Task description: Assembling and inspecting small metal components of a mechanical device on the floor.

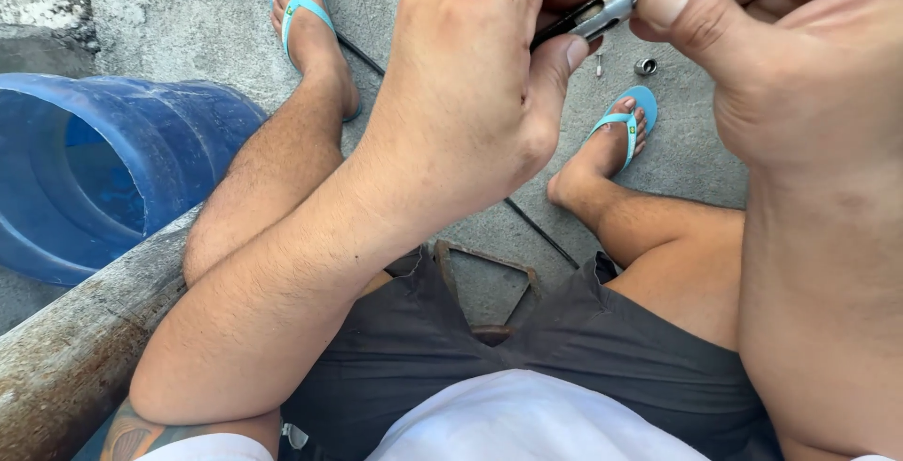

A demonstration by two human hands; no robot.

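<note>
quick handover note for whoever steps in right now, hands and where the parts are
Left hand: closed around a slim tool with a dark shaft and metal end, thumb pressed under it.
Right hand: thumb and fingers pinch the metal end of the same tool from the other side.
On the concrete floor below the hands: a small metal nut and a small screw, lying loose near the sandalled foot.
Done: two small parts are off and set down.
Left: cannot tell from this view; the tool's tip is hidden by the fingers.

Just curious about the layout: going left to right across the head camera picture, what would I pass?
Blue barrel → left sandal → left hand → metal tool → small nut → right hand.
</note>
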